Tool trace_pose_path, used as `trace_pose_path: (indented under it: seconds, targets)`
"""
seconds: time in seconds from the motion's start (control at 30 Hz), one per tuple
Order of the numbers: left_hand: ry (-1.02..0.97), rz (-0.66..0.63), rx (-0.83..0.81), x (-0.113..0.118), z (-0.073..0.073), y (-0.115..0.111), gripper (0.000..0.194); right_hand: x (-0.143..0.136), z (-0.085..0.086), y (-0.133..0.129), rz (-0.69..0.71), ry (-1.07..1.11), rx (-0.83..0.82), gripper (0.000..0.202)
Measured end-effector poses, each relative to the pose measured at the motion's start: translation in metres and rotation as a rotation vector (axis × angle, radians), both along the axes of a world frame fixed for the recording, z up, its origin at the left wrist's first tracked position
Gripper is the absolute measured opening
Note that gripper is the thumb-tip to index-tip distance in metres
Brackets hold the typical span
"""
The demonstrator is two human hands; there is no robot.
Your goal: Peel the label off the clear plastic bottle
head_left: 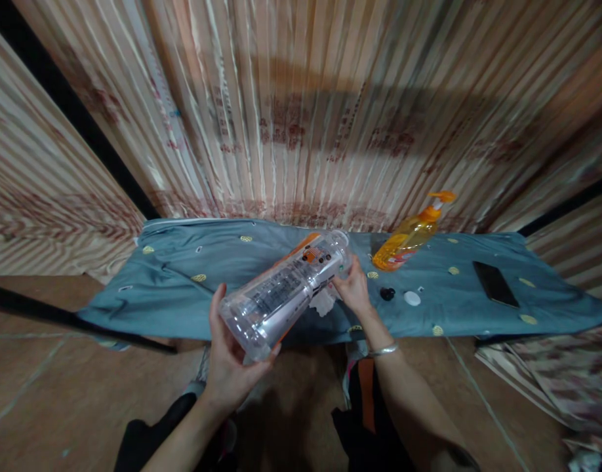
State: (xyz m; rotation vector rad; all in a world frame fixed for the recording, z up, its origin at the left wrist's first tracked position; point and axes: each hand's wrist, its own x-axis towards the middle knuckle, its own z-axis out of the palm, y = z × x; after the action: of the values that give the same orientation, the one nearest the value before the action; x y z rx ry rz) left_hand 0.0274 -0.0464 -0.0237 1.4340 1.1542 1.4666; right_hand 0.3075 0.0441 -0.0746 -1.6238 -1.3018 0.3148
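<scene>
A clear plastic bottle [281,295] with a silver and orange label is held tilted above the cloth, its narrow end up to the right. My left hand [232,357] grips the wide base at the lower left. My right hand [354,287] closes around the narrow end; its fingers are partly hidden behind the bottle. Just under the bottle, close to my right hand, is a crumpled white tissue [323,300]. To the right lie a small black cap-like piece [387,294] and a round white disc [412,299].
A blue-grey cloth [183,255] covers the low bench. A pump bottle of yellow liquid [404,242] stands at the back right, and a dark phone [496,284] lies farther right. Black bars [79,118] frame the sides, with a striped curtain [301,118] behind.
</scene>
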Motion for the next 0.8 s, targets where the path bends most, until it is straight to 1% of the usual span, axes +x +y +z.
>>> trace_pose_path:
  seconds: [0.13,0.23,0.37,0.43,0.6,0.7,0.8]
  targets:
    - [0.009,0.031,-0.006,0.001,0.002,0.002,0.118,0.001,-0.004,-0.001,0.008,0.008,-0.006,0.053]
    - [-0.001,0.033,0.003,0.001,-0.002,0.001,0.117,0.001,-0.006,-0.004,0.002,0.01,-0.008,0.057]
    - [-0.059,-0.018,-0.049,-0.003,-0.01,-0.002,0.126,0.001,-0.008,-0.008,0.005,-0.011,0.007,0.057]
    - [-0.067,-0.015,-0.073,-0.005,-0.011,-0.005,0.128,0.001,-0.008,-0.01,0.009,-0.031,0.019,0.056]
    - [-0.024,0.055,-0.044,-0.007,-0.001,-0.009,0.124,0.0,-0.007,-0.014,0.037,-0.039,0.026,0.056]
    - [-0.056,0.018,-0.108,-0.006,0.004,-0.012,0.124,0.0,-0.007,-0.017,0.057,-0.021,0.027,0.054]
    - [-0.088,-0.023,-0.168,-0.005,0.005,-0.015,0.124,0.0,-0.007,-0.018,0.065,-0.007,0.029,0.055]
